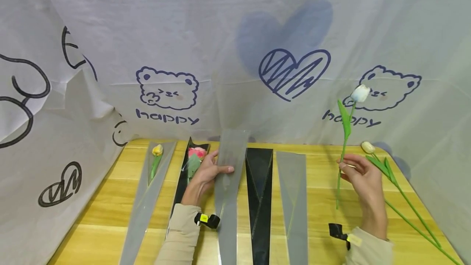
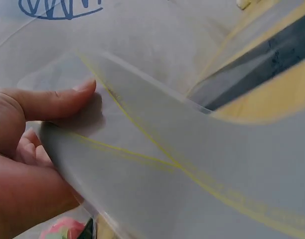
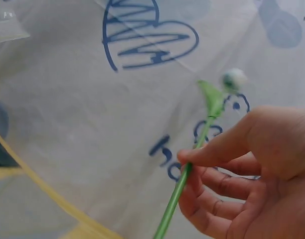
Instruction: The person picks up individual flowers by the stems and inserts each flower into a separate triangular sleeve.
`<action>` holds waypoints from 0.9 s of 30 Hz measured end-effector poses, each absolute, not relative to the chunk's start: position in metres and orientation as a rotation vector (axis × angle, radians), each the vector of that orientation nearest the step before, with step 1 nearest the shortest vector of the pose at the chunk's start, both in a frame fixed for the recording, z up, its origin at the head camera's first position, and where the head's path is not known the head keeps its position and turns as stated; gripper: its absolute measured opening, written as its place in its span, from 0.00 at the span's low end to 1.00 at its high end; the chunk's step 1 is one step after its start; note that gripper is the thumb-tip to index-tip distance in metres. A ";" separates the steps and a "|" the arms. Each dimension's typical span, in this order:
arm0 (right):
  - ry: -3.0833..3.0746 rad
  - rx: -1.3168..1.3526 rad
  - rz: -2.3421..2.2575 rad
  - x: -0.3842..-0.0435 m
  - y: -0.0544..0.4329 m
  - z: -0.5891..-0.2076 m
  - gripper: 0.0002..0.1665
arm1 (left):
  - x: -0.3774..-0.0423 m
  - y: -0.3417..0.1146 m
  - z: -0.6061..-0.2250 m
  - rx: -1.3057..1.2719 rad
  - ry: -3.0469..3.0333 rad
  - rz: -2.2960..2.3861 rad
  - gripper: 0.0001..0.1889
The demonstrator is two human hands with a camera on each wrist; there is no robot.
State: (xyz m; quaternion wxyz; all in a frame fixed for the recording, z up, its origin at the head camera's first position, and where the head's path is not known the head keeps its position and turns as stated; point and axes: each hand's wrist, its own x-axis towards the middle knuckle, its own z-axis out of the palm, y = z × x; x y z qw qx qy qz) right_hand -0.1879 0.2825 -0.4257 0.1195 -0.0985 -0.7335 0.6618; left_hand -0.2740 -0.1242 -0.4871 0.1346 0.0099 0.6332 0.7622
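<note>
"What are we seeing at the wooden table?"

"A person's left hand is gripping a translucent grey sleeve near its top, thumb lying across the face; the right hand is pinching the stem of a white tulip, which is standing nearly upright above the table's right side, its head showing against the patterned backdrop."

"And how are they likely to be handling?"

"Both are looking light; the sleeve is seeming thin, limp and slippery, bending under that grip, so its upper part is looking like the surest hold; the tulip is appearing slender but springy, so a mid-stem pinch is suiting it, sparing the softer-looking petals."

"What is one camera catching that another is missing?"

"The left wrist view is showing yellow lines meeting at a point on the held sleeve, faint from the head; whether the thumb is resting inside the sleeve's mouth, I am unable to say; the right wrist view is bringing thumb and fingertips up close on the stem, yet cutting off its lower tip, which the head view is including; that head view is also taking in a yellow flower missing from both wrist views."
</note>
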 end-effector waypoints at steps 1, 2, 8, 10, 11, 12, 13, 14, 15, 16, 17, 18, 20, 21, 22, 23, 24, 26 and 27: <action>-2.083 -0.277 1.986 -0.189 0.280 -0.425 0.12 | -0.274 -0.124 -0.488 0.021 1.838 2.216 0.38; -2.035 -0.267 2.026 -0.190 0.277 -0.424 0.12 | -0.275 -0.124 -0.489 0.010 1.850 2.217 0.37; -1.960 -0.256 2.079 -0.193 0.261 -0.420 0.14 | -0.276 -0.123 -0.492 -0.046 1.871 2.265 0.30; -1.963 -0.250 2.074 -0.195 0.256 -0.419 0.16 | -0.276 -0.124 -0.491 -0.056 1.840 2.289 0.28; -1.956 -0.250 2.077 -0.195 0.254 -0.418 0.16 | -0.276 -0.125 -0.490 -0.058 1.828 2.291 0.27; -1.942 -0.248 2.090 -0.196 0.252 -0.417 0.16 | -0.276 -0.125 -0.489 -0.054 1.818 2.290 0.26; -1.921 -0.243 2.108 -0.196 0.250 -0.416 0.16 | -0.276 -0.126 -0.487 -0.045 1.805 2.288 0.26; -1.893 -0.237 2.130 -0.197 0.249 -0.416 0.15 | -0.276 -0.126 -0.486 -0.043 1.796 2.283 0.25; -1.857 -0.238 2.153 -0.198 0.247 -0.415 0.15 | -0.275 -0.127 -0.485 -0.042 1.793 2.274 0.23; -1.818 -0.242 2.175 -0.199 0.245 -0.414 0.14 | -0.275 -0.127 -0.484 -0.031 1.796 2.261 0.23; -1.779 -0.251 2.194 -0.199 0.243 -0.413 0.14 | -0.275 -0.128 -0.483 -0.023 1.794 2.251 0.22; -1.741 -0.260 2.210 -0.200 0.241 -0.413 0.14 | -0.275 -0.128 -0.482 -0.017 1.785 2.243 0.22; -1.662 -0.279 2.233 -0.201 0.238 -0.412 0.14 | -0.274 -0.129 -0.480 0.003 1.763 2.223 0.22; -1.627 -0.285 2.237 -0.201 0.237 -0.411 0.14 | -0.273 -0.129 -0.479 0.020 1.755 2.210 0.22; -1.593 -0.292 2.245 -0.202 0.235 -0.410 0.14 | -0.273 -0.129 -0.478 0.030 1.744 2.201 0.22; -1.557 -0.293 2.253 -0.202 0.234 -0.410 0.14 | -0.272 -0.129 -0.477 0.036 1.735 2.190 0.22; -1.521 -0.290 2.263 -0.203 0.232 -0.409 0.14 | -0.272 -0.129 -0.477 0.049 1.737 2.174 0.22; -1.456 -0.282 2.283 -0.204 0.230 -0.408 0.15 | -0.271 -0.128 -0.475 0.059 1.760 2.153 0.21; -1.432 -0.276 2.290 -0.204 0.229 -0.407 0.15 | -0.270 -0.127 -0.475 0.063 1.780 2.142 0.20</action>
